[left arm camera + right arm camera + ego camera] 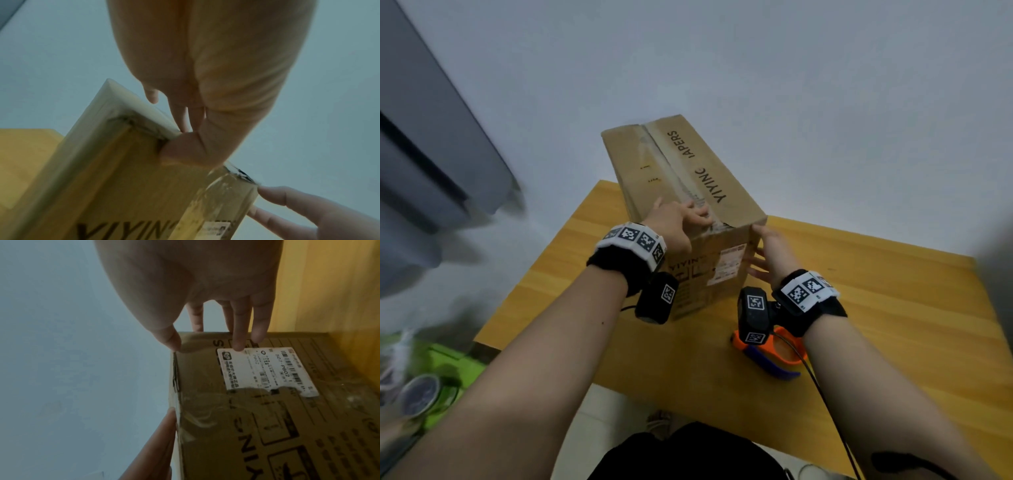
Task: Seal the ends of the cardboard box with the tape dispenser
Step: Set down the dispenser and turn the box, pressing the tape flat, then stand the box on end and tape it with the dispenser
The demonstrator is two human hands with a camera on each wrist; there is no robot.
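A long cardboard box printed "YIYING PAPERS" stands on the yellow wooden table; old clear tape runs along its top seam. My left hand lies over the near top edge. Its fingers rest on the taped seam and its thumb presses the near end face. My right hand is at the near right corner, its straight spread fingers touching the end face above a white shipping label. The orange and blue tape dispenser lies on the table below my right wrist; neither hand holds it.
A grey cabinet stands at the left. Green items and a round dial sit on the floor at lower left. A black cable trails from my right wrist across the table's near edge. Bare tabletop extends to the right of the box.
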